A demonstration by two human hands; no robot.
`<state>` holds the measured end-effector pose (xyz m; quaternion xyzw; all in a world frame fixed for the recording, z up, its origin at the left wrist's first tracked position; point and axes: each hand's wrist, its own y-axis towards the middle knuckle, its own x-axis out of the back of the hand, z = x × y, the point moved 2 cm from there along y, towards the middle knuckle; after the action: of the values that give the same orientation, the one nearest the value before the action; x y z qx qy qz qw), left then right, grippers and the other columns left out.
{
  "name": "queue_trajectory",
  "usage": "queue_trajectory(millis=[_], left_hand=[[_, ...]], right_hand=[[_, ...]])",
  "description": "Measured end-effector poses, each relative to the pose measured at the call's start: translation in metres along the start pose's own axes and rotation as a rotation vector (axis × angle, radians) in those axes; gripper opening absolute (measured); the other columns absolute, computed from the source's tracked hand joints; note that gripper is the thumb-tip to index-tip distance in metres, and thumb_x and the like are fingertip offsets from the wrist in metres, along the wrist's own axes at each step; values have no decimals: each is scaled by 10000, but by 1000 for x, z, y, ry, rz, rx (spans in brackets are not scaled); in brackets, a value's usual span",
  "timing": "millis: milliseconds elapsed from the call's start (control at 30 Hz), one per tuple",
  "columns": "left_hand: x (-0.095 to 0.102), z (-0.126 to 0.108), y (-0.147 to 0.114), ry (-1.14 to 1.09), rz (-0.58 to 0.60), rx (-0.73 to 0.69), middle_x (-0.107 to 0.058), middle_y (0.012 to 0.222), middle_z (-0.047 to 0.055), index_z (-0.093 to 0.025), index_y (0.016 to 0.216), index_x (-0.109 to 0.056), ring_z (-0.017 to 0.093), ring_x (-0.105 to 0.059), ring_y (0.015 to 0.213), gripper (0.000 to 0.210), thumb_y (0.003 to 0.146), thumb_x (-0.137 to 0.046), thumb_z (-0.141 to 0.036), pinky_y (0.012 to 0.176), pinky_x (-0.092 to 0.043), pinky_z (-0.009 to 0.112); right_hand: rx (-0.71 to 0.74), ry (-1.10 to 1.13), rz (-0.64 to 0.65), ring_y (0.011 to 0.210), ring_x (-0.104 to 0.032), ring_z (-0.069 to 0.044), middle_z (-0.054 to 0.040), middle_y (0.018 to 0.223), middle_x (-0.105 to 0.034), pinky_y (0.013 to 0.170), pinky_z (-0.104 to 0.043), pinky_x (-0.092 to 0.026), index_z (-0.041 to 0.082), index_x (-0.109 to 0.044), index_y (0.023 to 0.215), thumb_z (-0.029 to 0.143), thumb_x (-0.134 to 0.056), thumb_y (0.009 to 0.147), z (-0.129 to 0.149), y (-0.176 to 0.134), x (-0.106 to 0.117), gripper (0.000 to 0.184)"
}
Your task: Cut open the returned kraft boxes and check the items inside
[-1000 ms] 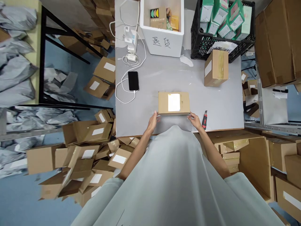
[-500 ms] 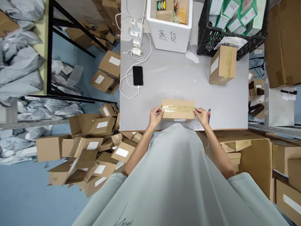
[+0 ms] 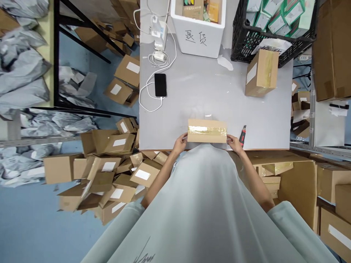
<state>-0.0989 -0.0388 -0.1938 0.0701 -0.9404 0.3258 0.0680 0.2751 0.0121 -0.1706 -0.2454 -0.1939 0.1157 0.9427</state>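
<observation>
A small brown cardboard box [image 3: 207, 137] with a strip of shiny tape along its top sits at the table's front edge, close to my shirt. My left hand [image 3: 180, 143] grips its left end and my right hand [image 3: 234, 143] its right end, both low on the sides with fingertips partly hidden. Just beyond my right hand lies a red and black utility knife [image 3: 242, 136], blade end pointing away from me. Another taped box [image 3: 261, 75] with a white label stands upright farther back on the right.
A white foam box [image 3: 197, 36] and a black crate [image 3: 248, 40] of green-white packs stand at the back. A phone [image 3: 160, 85] with a white cable lies left. Many cardboard boxes [image 3: 145, 173] pile up on the floor left; a large open carton [image 3: 297, 193] is at right.
The box has tipped, so its taped top faces me more and its front label no longer shows. Both hands have slid lower on its ends, uncovering the knife.
</observation>
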Motion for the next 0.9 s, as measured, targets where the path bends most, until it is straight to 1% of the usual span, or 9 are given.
queue_trajectory(millis=[67,167,233,300,400,467,667,767,900], left_hand=[[-6,3,-2,17,23,-11,-820,1293,157,-164,1298,-793,328,-788,1160,538,805,-815,-378,1163,-590,549],[-10,3,-2,41,15,-35,-818,1226,133,-178,1240,-811,327,-778,1136,493,789,-832,-377,1163,-586,537],[-9,-2,1,55,-8,-56,-784,1227,129,-189,1205,-819,305,-764,1109,452,811,-829,-410,1150,-592,507],[-5,-9,8,82,-26,-115,-744,1203,119,-191,1212,-822,281,-744,1099,436,844,-808,-426,1139,-595,470],[1,-23,21,151,-44,-222,-708,1106,99,-190,1239,-824,276,-713,1096,427,885,-772,-422,1114,-597,447],[3,-30,30,188,-48,-239,-702,1046,90,-194,1220,-834,282,-700,1068,408,897,-767,-434,1095,-598,444],[-2,-37,48,199,-79,-214,-725,1022,101,-180,1188,-851,281,-695,984,420,934,-739,-495,1091,-574,451],[-3,-35,49,186,-92,-214,-749,1043,104,-196,1189,-849,284,-693,1001,427,935,-746,-524,1085,-576,444],[-4,-34,48,160,-109,-212,-768,1093,111,-195,1191,-844,287,-706,1050,439,934,-758,-541,1105,-573,449]], right_hand=[[20,-29,49,970,-789,-299,-83,1082,-860,1021,-515,-643,229,-844,1076,613,-757,806,-2,-3,-8,478],[41,-63,43,993,-774,-309,-76,1046,-850,1051,-502,-617,235,-844,1009,632,-751,824,2,-5,-12,448],[76,-82,2,1034,-757,-321,-98,1048,-830,1036,-481,-613,232,-836,946,674,-722,867,9,-3,-6,464],[136,-117,-33,1042,-741,-318,-112,1044,-806,994,-456,-615,232,-828,905,718,-676,924,19,4,3,509],[199,-199,-38,971,-725,-293,-90,945,-772,963,-437,-605,255,-804,814,780,-611,983,32,19,13,585],[199,-244,-32,929,-720,-287,-79,886,-760,959,-441,-598,265,-781,756,807,-577,999,37,32,14,628],[176,-267,-108,873,-720,-293,-97,863,-777,886,-440,-592,257,-793,760,857,-507,990,36,58,6,703],[180,-255,-115,863,-721,-289,-86,865,-792,878,-432,-592,261,-809,787,875,-518,975,34,61,5,705],[174,-225,-128,910,-741,-304,-105,948,-822,917,-453,-605,247,-855,888,881,-505,980,31,59,3,730]])
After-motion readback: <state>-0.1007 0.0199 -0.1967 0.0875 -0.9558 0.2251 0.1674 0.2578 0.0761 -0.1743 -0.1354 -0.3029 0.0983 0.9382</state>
